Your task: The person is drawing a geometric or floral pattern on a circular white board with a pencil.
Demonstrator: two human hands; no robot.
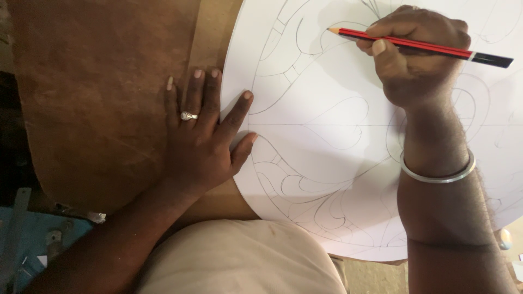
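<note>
A large round white sheet (327, 136) with curling pencil line work lies on a brown board (98, 98). My right hand (414, 54) grips a red and black pencil (430, 46) with its sharpened tip pointing left, just over the upper part of the drawing. A silver bangle (436, 174) circles that wrist. My left hand (201, 136), wearing a ring (188, 115), lies flat with fingers spread at the sheet's left edge; the index finger and thumb rest on the paper, the other fingers on the board.
The brown board runs out to the left, with dark space beyond it. A blue surface with metal bits (32, 239) sits at the lower left. My pale clothed lap (245, 256) is at the bottom centre.
</note>
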